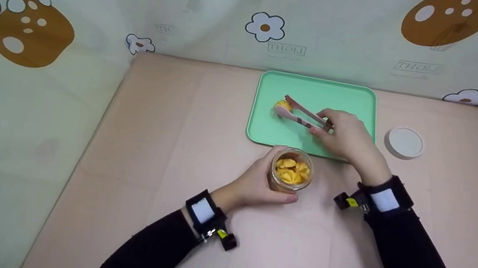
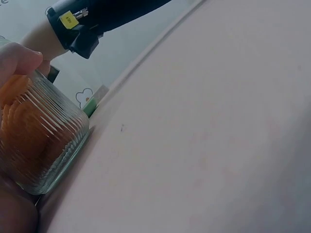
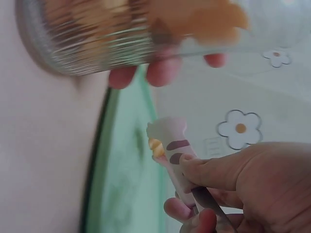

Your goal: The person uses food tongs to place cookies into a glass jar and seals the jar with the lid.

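Observation:
My left hand (image 1: 260, 181) grips a ribbed glass jar (image 1: 290, 187) with yellow piped cookies (image 1: 290, 171) inside; the jar stands upright and its mouth is uncovered. In the left wrist view, the ribbed side of the jar (image 2: 53, 131) shows cookies behind it. My right hand (image 1: 346, 133) holds pink tongs (image 1: 310, 112) with dark stripes, pinched between thumb and fingers. The tips of the tongs lie on either side of a single yellow cookie (image 1: 284, 105) over the left part of the green tray (image 1: 337, 99). In the right wrist view, the cookie (image 3: 156, 147) shows between the tong tips.
A round white lid (image 1: 404, 143) lies on the table (image 1: 163, 142) just right of the tray. Behind the table hangs a pale patterned curtain (image 1: 217, 19), which also runs along the left side. The jar stands close in front of the tray's near edge.

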Demonstrator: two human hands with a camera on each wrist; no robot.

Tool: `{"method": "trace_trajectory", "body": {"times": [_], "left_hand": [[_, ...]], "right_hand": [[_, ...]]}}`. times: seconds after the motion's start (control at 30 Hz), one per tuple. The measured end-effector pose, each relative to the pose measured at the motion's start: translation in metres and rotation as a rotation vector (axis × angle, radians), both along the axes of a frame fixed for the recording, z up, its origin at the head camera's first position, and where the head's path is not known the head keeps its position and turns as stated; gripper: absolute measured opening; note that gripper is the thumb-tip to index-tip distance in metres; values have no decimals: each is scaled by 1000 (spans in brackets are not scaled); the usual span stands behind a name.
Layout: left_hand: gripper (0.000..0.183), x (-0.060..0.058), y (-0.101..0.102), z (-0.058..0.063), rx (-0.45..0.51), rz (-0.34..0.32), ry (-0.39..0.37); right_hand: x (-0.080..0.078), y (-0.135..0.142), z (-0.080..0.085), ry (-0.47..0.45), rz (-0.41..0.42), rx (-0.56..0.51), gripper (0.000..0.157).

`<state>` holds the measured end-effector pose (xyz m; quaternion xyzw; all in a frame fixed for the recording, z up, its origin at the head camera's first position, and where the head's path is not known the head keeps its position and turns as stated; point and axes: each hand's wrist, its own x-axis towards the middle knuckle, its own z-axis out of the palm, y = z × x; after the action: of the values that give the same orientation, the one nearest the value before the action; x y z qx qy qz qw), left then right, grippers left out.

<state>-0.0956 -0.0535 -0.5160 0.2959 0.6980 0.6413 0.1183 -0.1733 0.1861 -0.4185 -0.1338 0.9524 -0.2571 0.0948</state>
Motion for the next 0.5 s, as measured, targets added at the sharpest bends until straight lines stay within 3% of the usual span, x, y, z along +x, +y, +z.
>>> {"method": "trace_trajectory", "body": {"times": [0.2,0.5], "left_hand": [[92,1,0,0,12,-4,5],[93,1,0,1,-6,4,8]], "right_hand": [[15,12,26,13,-4,-57,43],[64,37,74,201,31,-184,34]]}}
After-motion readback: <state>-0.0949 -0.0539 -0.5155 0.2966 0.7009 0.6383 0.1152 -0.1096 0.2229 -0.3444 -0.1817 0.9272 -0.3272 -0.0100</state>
